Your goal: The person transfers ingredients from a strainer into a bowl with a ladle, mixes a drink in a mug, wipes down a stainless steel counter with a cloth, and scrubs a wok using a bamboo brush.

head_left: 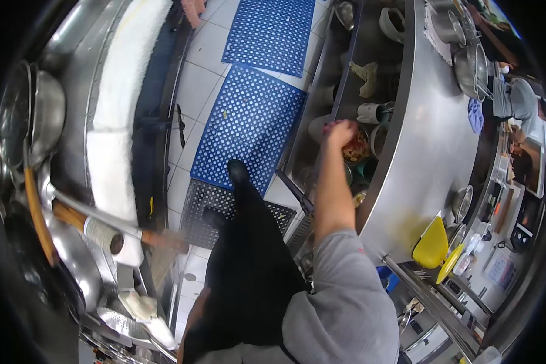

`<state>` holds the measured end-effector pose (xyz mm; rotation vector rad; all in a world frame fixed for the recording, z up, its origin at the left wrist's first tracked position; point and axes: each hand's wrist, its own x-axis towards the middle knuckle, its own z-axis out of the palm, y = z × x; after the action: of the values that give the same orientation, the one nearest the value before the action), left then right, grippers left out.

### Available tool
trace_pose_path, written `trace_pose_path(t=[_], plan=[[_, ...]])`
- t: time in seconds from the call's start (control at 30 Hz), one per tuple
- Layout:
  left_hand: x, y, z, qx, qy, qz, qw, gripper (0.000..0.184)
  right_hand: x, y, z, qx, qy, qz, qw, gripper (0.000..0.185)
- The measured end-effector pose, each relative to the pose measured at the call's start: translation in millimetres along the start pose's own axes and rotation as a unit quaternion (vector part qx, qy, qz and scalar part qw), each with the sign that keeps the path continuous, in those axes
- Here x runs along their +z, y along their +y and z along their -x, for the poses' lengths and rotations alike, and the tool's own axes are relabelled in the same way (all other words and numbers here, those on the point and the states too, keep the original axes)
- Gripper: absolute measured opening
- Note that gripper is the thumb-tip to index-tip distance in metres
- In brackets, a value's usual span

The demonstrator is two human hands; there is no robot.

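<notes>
My right hand (341, 132) reaches over a shelf below the steel counter, its fingers closed round something reddish that I cannot make out. Just beside and below it is a round container of chopped reddish and pale food (356, 147). A white cup-like container (367, 113) stands close to the hand, and another round container (379, 139) is on the other side of the food. Of my left arm only a strip of skin shows beside my dark trousers, at the lower left. The fingers of my left hand cannot be made out.
Blue perforated mats (249, 127) and a black mat (209, 212) cover part of the tiled floor. The steel counter (424, 133) holds bowls and a yellow plate (431, 244). Pans, wooden handles and a white cloth (112, 164) line the left side. Another person (519, 100) is at the far right.
</notes>
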<state>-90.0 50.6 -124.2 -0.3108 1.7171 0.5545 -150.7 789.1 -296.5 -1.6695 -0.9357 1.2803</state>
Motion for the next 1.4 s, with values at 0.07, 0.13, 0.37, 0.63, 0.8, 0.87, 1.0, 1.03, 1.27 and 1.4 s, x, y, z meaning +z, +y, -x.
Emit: trace_pose_path(t=[0.07, 0.13, 0.37, 0.63, 0.8, 0.87, 1.0, 1.03, 1.27, 1.4], plan=[[-2.0, 0.0, -8.9, -0.012, -0.003, 0.0, 1.0, 0.057, 16.3, -44.5, -26.4, 0.064, 0.142, -0.09, 0.984, 0.025], [-1.8, 1.1, -16.1, -0.025, -0.004, 0.003, 1.0, 0.058, 16.2, -53.6, -58.9, 0.101, 0.173, -0.102, 0.974, 0.033], [-16.1, 5.6, -32.8, -0.063, -0.086, 0.04, 0.993, 0.069, -14.5, -31.0, -125.5, 0.085, 0.102, -0.192, 0.972, 0.035], [-14.0, -12.3, -39.5, -0.004, -0.038, -0.047, 0.998, 0.066, 10.9, -22.0, -99.3, 0.113, 0.04, -0.141, 0.983, 0.025], [-24.4, 5.2, -0.7, 0.094, 0.012, -0.32, 0.943, 0.062, 21.2, -24.0, 17.7, 0.05, -0.036, -0.156, 0.986, 0.027], [-41.9, 45.1, 29.3, 0.077, -0.034, -0.19, 0.978, 0.061, 13.0, -34.7, 71.5, 0.036, -0.117, -0.116, 0.986, 0.028], [-65.8, 123.7, 97.5, 0.06, -0.205, 0.137, 0.967, 0.06, -20.0, -78.3, 176.0, 0.027, -0.237, -0.048, 0.97, 0.029], [-67.1, 140.9, 112.0, 0.09, -0.244, 0.154, 0.953, 0.06, -31.2, -92.4, 199.3, 0.03, -0.274, -0.032, 0.961, 0.029], [-76.5, 240.9, 186.1, 0.526, -0.033, -0.072, 0.847, 0.032, -118.4, -229.1, 349.3, -0.027, -0.447, 0.128, 0.885, 0.027], [-61.6, 288.4, 215.4, 0.679, 0.155, -0.023, 0.717, 0.031, -167.7, -277.5, 417.4, -0.078, -0.507, 0.194, 0.836, 0.027]])
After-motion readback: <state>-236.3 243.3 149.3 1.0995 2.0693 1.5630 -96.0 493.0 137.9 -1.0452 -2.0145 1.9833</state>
